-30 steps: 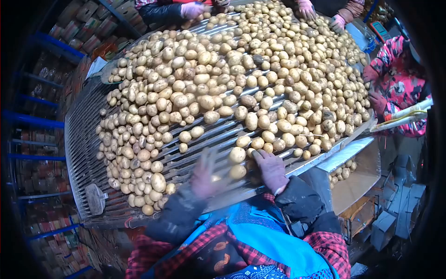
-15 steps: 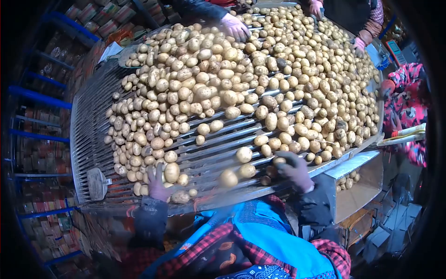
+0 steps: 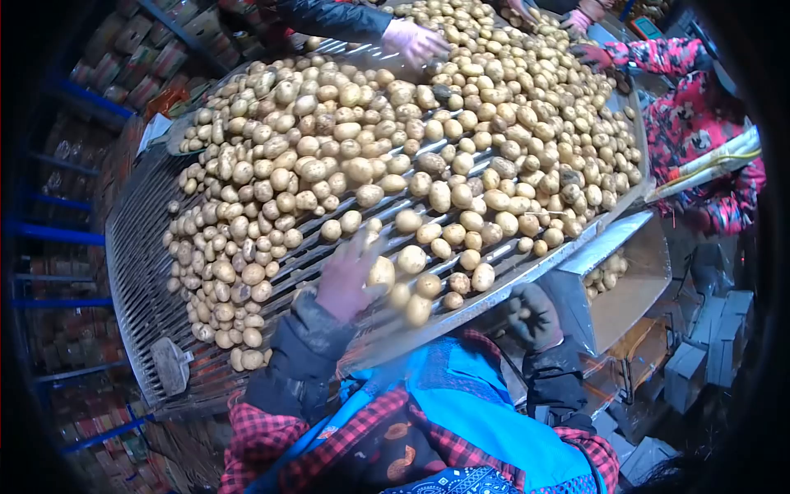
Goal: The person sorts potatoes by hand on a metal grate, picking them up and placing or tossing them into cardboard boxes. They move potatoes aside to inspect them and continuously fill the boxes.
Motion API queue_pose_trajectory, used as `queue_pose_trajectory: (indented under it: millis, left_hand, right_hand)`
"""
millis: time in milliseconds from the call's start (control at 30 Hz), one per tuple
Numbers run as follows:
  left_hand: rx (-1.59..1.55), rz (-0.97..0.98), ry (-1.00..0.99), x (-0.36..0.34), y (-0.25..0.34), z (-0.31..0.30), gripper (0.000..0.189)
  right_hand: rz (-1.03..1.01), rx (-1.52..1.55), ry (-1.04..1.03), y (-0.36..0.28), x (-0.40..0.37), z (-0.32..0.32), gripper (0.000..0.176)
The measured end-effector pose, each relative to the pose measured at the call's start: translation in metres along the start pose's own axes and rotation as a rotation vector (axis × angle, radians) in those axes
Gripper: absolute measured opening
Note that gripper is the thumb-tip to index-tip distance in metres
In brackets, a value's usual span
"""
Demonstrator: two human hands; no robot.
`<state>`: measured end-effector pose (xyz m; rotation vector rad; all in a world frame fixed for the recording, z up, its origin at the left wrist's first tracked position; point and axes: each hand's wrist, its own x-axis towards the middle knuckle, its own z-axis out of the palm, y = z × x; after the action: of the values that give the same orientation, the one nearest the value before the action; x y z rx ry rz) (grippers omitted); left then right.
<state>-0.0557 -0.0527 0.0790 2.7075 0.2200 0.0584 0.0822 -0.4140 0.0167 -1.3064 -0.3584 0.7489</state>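
Observation:
A large heap of potatoes (image 3: 280, 177) covers much of a slatted metal sorting table (image 3: 136, 247). My left hand (image 3: 350, 276), in a pinkish-purple glove, reaches over the slats with fingers spread, beside several loose potatoes (image 3: 413, 259) near the front edge. Some of these are blurred by motion. My right hand (image 3: 535, 317), in a glove with a dark palm, is outside the table's front edge, palm turned up and fingers apart, slightly curled. A small pale spot shows on that palm; what it is I cannot make out.
A box (image 3: 634, 288) holding some potatoes stands right of my right hand. Across the table, a co-worker's gloved hand (image 3: 415, 41) touches the heap; another person in a pink patterned jacket (image 3: 695, 123) reaches in from the right. A metal scoop-like piece (image 3: 170, 366) lies at the left corner.
My left hand has moved right from the heap's left end to the front middle. My right hand has left the potatoes and moved outside the table edge. The person in pink now reaches in.

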Motion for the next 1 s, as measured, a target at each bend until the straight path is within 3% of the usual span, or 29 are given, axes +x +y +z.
queue_pose_trajectory:
  millis: [33,100,200,367,433,500,567,600,633,700,733,767,800,900,967,1000]
  left_hand:
    - [-0.002,0.008,-0.003,0.016,0.004,0.007,0.075]
    - [0.119,0.153,-0.331,0.043,0.014,0.030,0.074]
    - [0.258,0.020,-0.396,0.064,0.016,0.101,0.068]
    - [-0.075,0.090,-0.331,0.068,-0.001,0.072,0.064]
    - [-0.255,-0.130,-0.177,0.067,0.005,0.054,0.059]
    - [-0.340,-0.109,-0.110,0.067,0.010,0.048,0.053]
    - [-0.559,0.034,-0.163,0.081,0.049,0.043,0.054]
    - [-0.734,0.007,-0.315,0.095,0.089,0.031,0.059]
    - [-0.734,0.208,-0.301,0.108,0.114,0.035,0.065]
    - [-0.722,0.407,-0.324,0.129,0.172,0.024,0.069]
    - [-0.679,0.432,-0.333,0.134,0.185,0.020,0.065]
    - [-0.680,0.426,-0.333,0.136,0.177,0.023,0.065]
    - [-0.647,0.427,-0.235,0.136,0.161,0.032,0.062]
    - [-0.527,0.296,-0.082,0.112,0.089,0.036,0.054]
    - [-0.139,0.205,-0.031,0.077,0.056,0.043,0.054]
    - [-0.141,0.210,-0.035,0.064,0.057,0.053,0.054]
  right_hand:
    - [-0.160,-0.339,-0.097,-0.009,-0.001,0.010,0.026]
    - [0.430,0.437,-0.038,0.001,-0.007,0.014,0.028]
    - [0.462,0.622,-0.029,-0.001,-0.009,0.031,0.030]
    - [0.495,0.444,-0.065,-0.004,-0.009,0.035,0.031]
    - [0.619,0.364,-0.087,-0.009,-0.010,0.039,0.031]
    - [0.621,0.415,-0.116,0.001,-0.016,0.038,0.031]
    - [0.643,0.450,-0.116,0.006,-0.018,0.040,0.030]
    - [0.651,0.449,-0.119,0.008,-0.019,0.041,0.030]
    - [0.656,0.412,-0.115,0.009,-0.018,0.042,0.029]
    - [0.657,0.364,-0.123,0.013,-0.012,0.037,0.029]
    - [0.535,0.228,-0.224,0.018,-0.010,0.030,0.029]
    - [0.412,0.099,-0.319,0.024,-0.012,0.024,0.029]
    - [0.640,0.297,-0.079,0.000,-0.008,0.039,0.029]
    - [0.656,0.363,-0.101,0.000,-0.009,0.035,0.030]
    - [0.649,0.390,-0.117,0.009,-0.007,0.034,0.030]
    - [0.661,0.400,-0.148,0.014,-0.006,0.034,0.031]
